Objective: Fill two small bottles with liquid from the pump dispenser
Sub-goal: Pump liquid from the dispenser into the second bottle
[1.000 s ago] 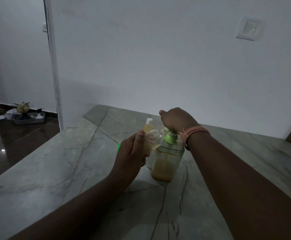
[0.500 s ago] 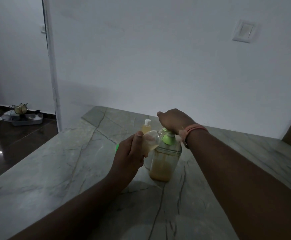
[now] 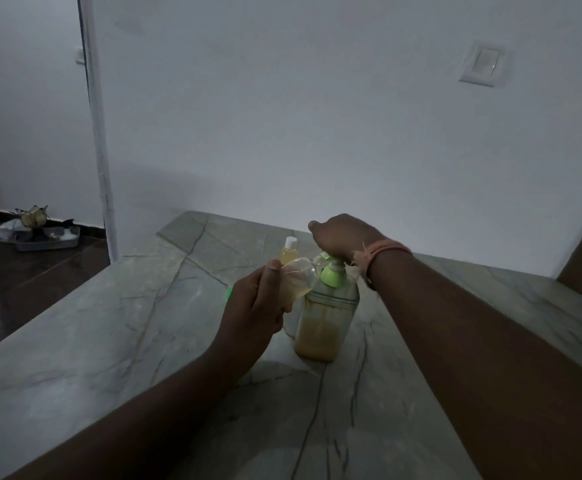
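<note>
**Head view: second bottle under the spout, spill risk at the neck**

The left hand (image 3: 255, 306) wraps its fingers round a tilted small bottle (image 3: 298, 277), mouth against the spout of the pump dispenser (image 3: 324, 313) standing on the marble counter (image 3: 109, 341). The right hand (image 3: 343, 237) presses on the pump head, fingers curled over it. A capped bottle (image 3: 288, 252) stands just behind (apparently filled). A slipped neck would likely send liquid down the dispenser's side

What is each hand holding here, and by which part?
The left hand grips a small clear bottle by its lower body, tilted toward the pump. The right hand presses on the pump dispenser's head.
</note>
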